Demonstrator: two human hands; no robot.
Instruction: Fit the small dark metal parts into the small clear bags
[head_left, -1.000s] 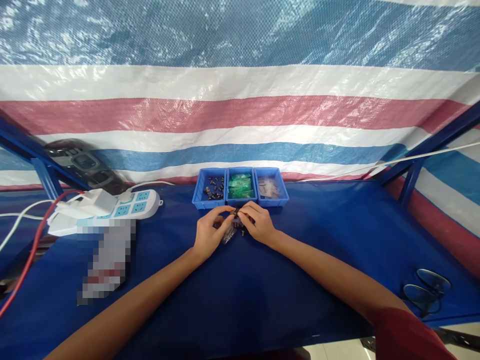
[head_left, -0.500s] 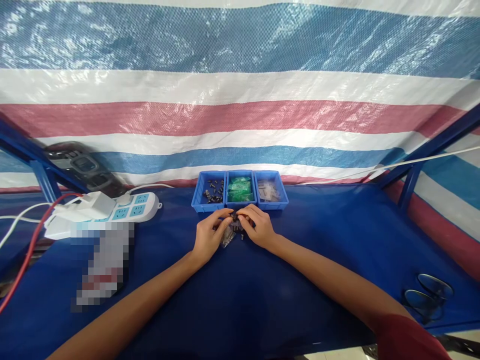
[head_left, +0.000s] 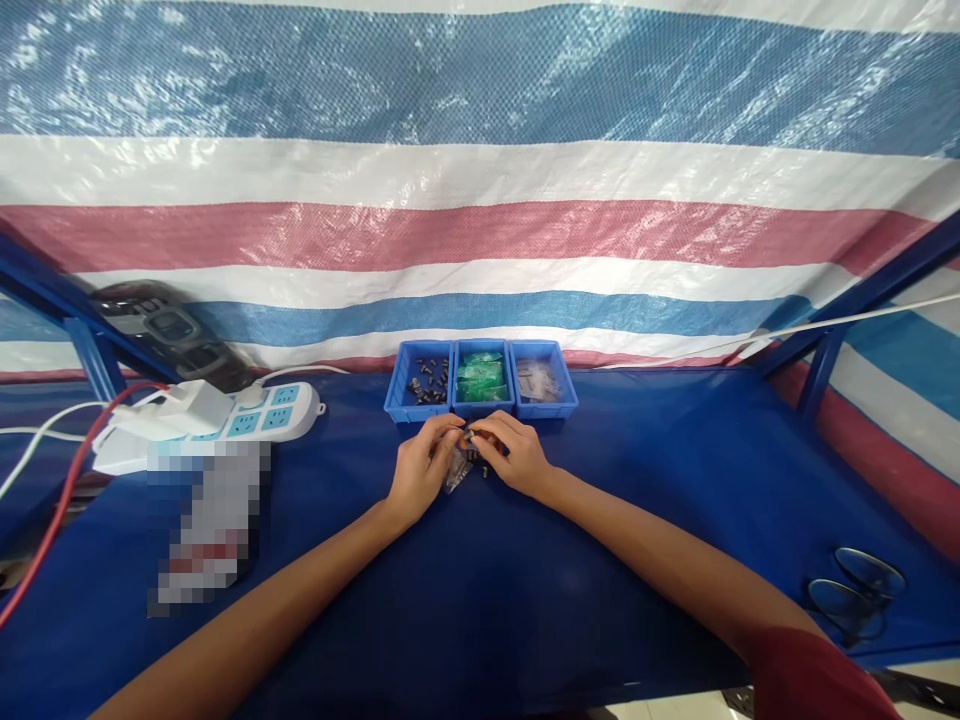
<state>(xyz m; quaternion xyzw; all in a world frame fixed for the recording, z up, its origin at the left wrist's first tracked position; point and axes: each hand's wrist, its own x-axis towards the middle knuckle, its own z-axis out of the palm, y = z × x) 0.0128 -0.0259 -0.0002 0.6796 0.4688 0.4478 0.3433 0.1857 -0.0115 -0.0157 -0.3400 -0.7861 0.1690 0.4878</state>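
Observation:
My left hand [head_left: 421, 468] and my right hand [head_left: 514, 456] meet just in front of the middle bin, fingertips nearly touching. Between them, at my right fingertips, is a small dark screw [head_left: 469, 435]. The left thumb and forefinger are pinched together; what they hold is too small to make out. Beneath the fingers lies a small clear plastic bag [head_left: 456, 472] with little pieces showing through. A loose screw [head_left: 485, 471] rests on the table beside my right thumb, and a few more are partly hidden by the hands.
Behind my hands stand three joined blue bins: dark screws in the left bin [head_left: 391, 405], green packets in the middle bin [head_left: 484, 409], clear packets in the right bin [head_left: 547, 410]. A power strip [head_left: 289, 420] with plugs sits left, eyeglasses [head_left: 855, 595] right, on the blue table [head_left: 487, 600].
My fingertips have shifted slightly, the left ones drawing a little away from the small dark piece between the hands. The bins and the bag stay put.

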